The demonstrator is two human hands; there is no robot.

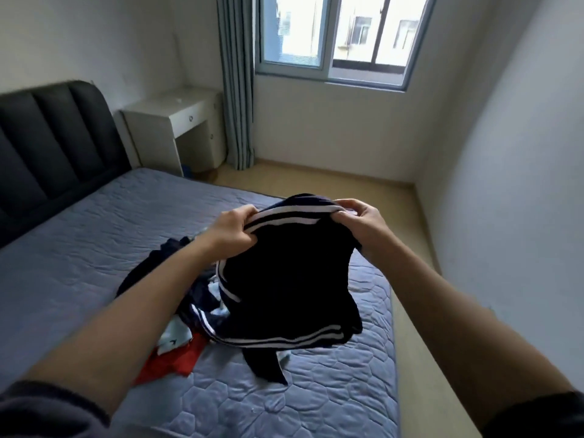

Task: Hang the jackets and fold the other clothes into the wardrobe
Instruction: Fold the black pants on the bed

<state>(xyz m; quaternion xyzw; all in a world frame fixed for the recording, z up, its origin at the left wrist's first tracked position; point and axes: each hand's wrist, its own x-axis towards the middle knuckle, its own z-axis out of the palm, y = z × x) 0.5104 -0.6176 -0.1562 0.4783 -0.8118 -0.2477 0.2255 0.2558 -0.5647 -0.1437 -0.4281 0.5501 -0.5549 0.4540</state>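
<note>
navy white-striped jacket [284,279], hanging crumpled.

In front of me is a bed [79,254] with a grey-blue quilted cover. Its padded dark headboard [53,143] stands at the white wall [94,42] on my left. In the corner beside it there is a small white desk [177,104] with a drawer [191,117]. Next to the desk a grey-blue curtain [237,90] hangs down to the floor [316,180], which is light beige. The window [294,30] in the far wall [331,128] lets in bright daylight; buildings [361,30] show outside. The right wall [521,184] is plain white.
</note>
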